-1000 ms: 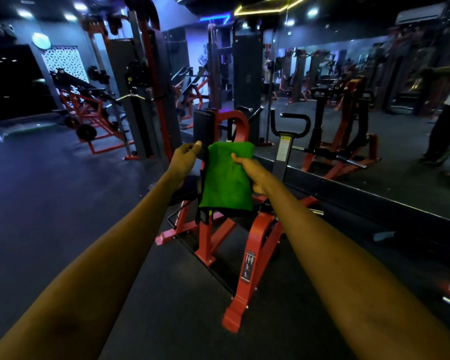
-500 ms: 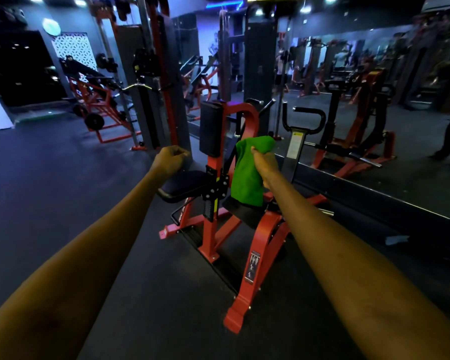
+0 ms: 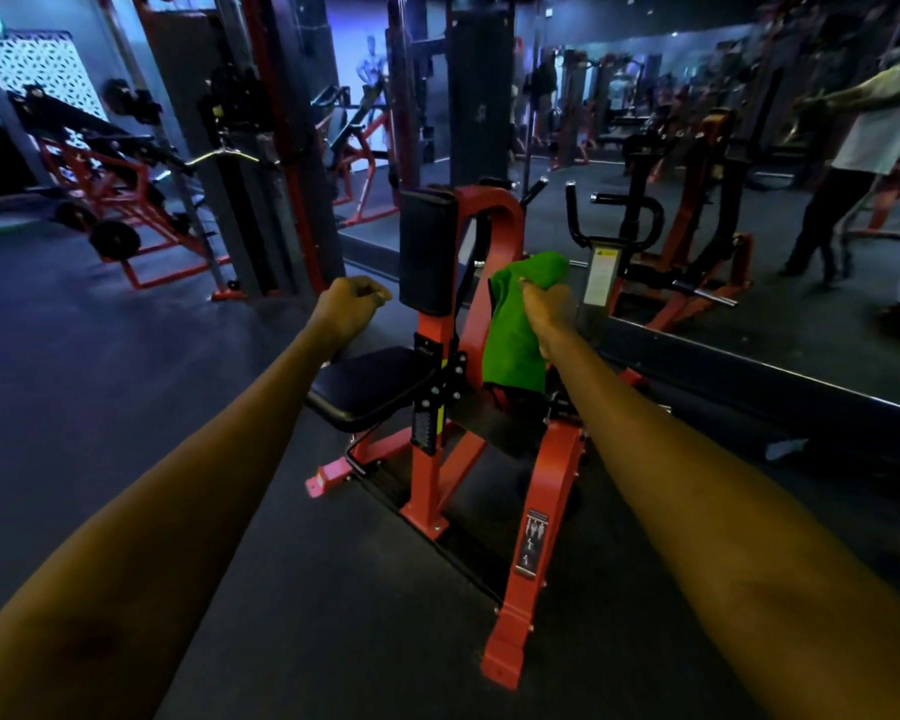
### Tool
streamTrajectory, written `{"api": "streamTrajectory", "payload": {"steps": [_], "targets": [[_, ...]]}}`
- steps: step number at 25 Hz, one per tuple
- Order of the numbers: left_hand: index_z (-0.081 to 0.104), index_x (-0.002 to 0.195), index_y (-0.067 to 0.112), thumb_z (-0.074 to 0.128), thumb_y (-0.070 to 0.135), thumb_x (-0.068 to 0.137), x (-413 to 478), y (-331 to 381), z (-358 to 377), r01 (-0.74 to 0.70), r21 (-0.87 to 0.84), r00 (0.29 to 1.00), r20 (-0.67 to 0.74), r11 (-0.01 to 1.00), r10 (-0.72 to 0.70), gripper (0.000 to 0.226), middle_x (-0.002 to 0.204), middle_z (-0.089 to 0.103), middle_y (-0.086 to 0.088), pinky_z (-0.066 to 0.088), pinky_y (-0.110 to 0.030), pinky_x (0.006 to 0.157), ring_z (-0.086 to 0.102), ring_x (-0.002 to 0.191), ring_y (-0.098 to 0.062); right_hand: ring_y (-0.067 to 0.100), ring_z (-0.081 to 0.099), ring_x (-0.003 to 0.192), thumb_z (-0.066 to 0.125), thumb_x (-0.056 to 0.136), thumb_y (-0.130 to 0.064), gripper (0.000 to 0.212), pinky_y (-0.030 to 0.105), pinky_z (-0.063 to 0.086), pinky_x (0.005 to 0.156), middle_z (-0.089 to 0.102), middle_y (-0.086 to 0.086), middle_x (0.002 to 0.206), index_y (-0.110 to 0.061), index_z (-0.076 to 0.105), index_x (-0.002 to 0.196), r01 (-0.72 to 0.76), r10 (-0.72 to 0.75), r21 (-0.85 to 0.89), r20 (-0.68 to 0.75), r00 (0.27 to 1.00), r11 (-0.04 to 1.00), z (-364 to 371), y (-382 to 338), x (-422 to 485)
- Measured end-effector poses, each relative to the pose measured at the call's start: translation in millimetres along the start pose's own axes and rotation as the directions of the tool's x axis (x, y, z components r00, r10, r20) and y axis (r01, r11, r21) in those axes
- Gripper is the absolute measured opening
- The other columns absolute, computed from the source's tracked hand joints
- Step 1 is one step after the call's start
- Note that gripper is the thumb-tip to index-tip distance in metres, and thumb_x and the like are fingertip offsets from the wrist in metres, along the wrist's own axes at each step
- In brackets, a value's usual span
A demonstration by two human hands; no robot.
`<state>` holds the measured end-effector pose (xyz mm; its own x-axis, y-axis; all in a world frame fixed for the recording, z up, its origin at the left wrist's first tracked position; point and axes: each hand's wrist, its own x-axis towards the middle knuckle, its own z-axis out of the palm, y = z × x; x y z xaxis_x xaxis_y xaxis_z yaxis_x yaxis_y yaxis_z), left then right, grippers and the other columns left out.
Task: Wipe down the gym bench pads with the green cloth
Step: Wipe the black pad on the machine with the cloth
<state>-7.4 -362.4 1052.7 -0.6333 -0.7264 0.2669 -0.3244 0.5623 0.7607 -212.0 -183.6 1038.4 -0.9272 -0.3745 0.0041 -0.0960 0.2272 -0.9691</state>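
Head view, frame centre: right hand (image 3: 549, 309) gripping green cloth (image 3: 515, 335) near its upper edge, fingers curled round a bunched fold. Rest of the cloth hanging loose below the fist, in front of the red frame (image 3: 536, 511) of a seated gym machine and right of the upright back pad (image 3: 427, 252); contact between cloth and either pad not discernible. Left of centre: left hand (image 3: 352, 306) held in the air, fingers curled into a fist around nothing, just left of the back pad and above the black seat pad (image 3: 370, 384), apart from both. Lower frame: both bare forearms reaching in from the bottom corners over dark floor (image 3: 126, 381). Upper left: plate-loaded machine (image 3: 110, 184) and cable tower (image 3: 261, 148). Right side: wall mirror (image 3: 801, 314) showing further red machines and, at upper right, a blurred standing person (image 3: 863, 163) in a light top.
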Motion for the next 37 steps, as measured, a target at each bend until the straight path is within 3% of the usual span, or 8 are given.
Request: {"api": "streamTrajectory", "payload": {"steps": [4,11,21,24,27,30,34,37], "targets": [[0.073,0.111,0.014,0.054,0.013,0.098,46.2,-35.2,-9.9,0.003,0.004,1.0,-0.005,1.0,-0.003,0.022,0.102,0.068,-0.001,0.052,-0.039,0.096,0.064,0.096,-0.021,0.041,0.059,0.115,0.059,0.093,-0.038,0.05,0.046,0.052,0.093,0.062,0.024,0.127,0.001,0.059,0.124,0.014,-0.017,-0.073,-0.039,0.999,0.997,46.6,-5.5,32.3],[0.068,0.122,0.012,0.058,0.015,0.098,169.0,-84.2,-8.4,-0.031,0.049,0.999,0.044,0.998,0.029,0.026,0.127,0.066,-0.01,0.046,-0.039,0.106,0.06,0.119,-0.027,0.042,0.059,0.117,0.059,0.095,-0.031,0.043,0.042,0.048,0.089,0.062,0.025,0.126,0.003,0.06,0.122,0.081,-0.096,-0.157,-0.087,0.992,0.984,130.9,-25.5,127.2],[0.067,0.119,0.005,0.055,0.003,0.096,366.6,-119.3,10.5,-0.179,0.033,0.972,0.158,0.983,0.171,0.026,0.117,0.069,-0.018,0.048,-0.034,0.095,0.064,0.111,-0.033,0.041,0.061,0.113,0.061,0.093,-0.03,0.041,0.041,0.05,0.087,0.065,0.023,0.122,0.002,0.062,0.12,0.017,-0.05,-0.144,-0.231,0.972,0.989,222.0,-46.3,251.1],[0.067,0.119,0.001,0.055,0.001,0.096,419.3,-125.9,20.4,-0.242,0.021,0.958,0.163,0.97,0.236,0.026,0.118,0.068,-0.017,0.042,-0.024,0.089,0.062,0.109,-0.028,0.041,0.06,0.115,0.061,0.095,-0.028,0.04,0.042,0.049,0.09,0.064,0.025,0.123,0.004,0.062,0.119,0.013,-0.057,-0.141,-0.311,0.949,0.99,243.9,-50.7,277.1],[0.068,0.118,0.004,0.058,0.003,0.093,474.7,-132.8,35.0,-0.391,0.037,0.905,0.199,0.92,0.377,0.026,0.122,0.063,-0.023,0.045,-0.035,0.099,0.061,0.111,-0.037,0.039,0.064,0.104,0.059,0.092,-0.027,0.034,0.04,0.051,0.08,0.067,0.023,0.111,0.002,0.066,0.108,0.09,-0.144,-0.148,-0.417,0.897,0.985,274.7,-62.6,293.7],[0.064,0.126,0.003,0.059,0.011,0.093,515.9,-134.9,52.8,-0.536,0.077,0.827,0.251,0.841,0.504,0.034,0.129,0.056,-0.027,0.046,-0.049,0.103,0.055,0.116,-0.046,0.032,0.064,0.092,0.042,0.079,-0.039,0.05,0.044,0.055,0.074,0.06,0.014,0.109,-0.004,0.066,0.105,0.168,-0.293,-0.281,-0.497,0.817,0.945,300.4,-67.4,316.5],[0.056,0.137,0.004,0.045,0.028,0.095,545.7,-129.7,70.7,-0.666,0.134,0.74,0.244,0.734,0.627,0.05,0.141,0.05,-0.026,0.042,-0.053,0.105,0.049,0.125,-0.047,0.037,0.059,0.101,0.055,0.088,-0.014,0.037,0.051,0.055,0.078,0.046,0.012,0.128,-0.005,0.057,0.124,0.185,-0.392,-0.412,-0.504,0.77,0.892,325.6,-65.6,333.8],[0.057,0.137,0.005,0.038,0.032,0.1,569.8,-136.4,91.4,-0.791,0.161,0.611,0.265,0.591,0.746,0.05,0.136,0.055,-0.026,0.043,-0.052,0.102,0.052,0.122,-0.045,0.033,0.053,0.118,0.06,0.093,-0.027,0.052,0.047,0.053,0.093,0.039,0.011,0.139,-0.008,0.047,0.14,0.211,-0.407,-0.427,-0.444,0.798,0.879,347.8,-49.7,346.7]]}}
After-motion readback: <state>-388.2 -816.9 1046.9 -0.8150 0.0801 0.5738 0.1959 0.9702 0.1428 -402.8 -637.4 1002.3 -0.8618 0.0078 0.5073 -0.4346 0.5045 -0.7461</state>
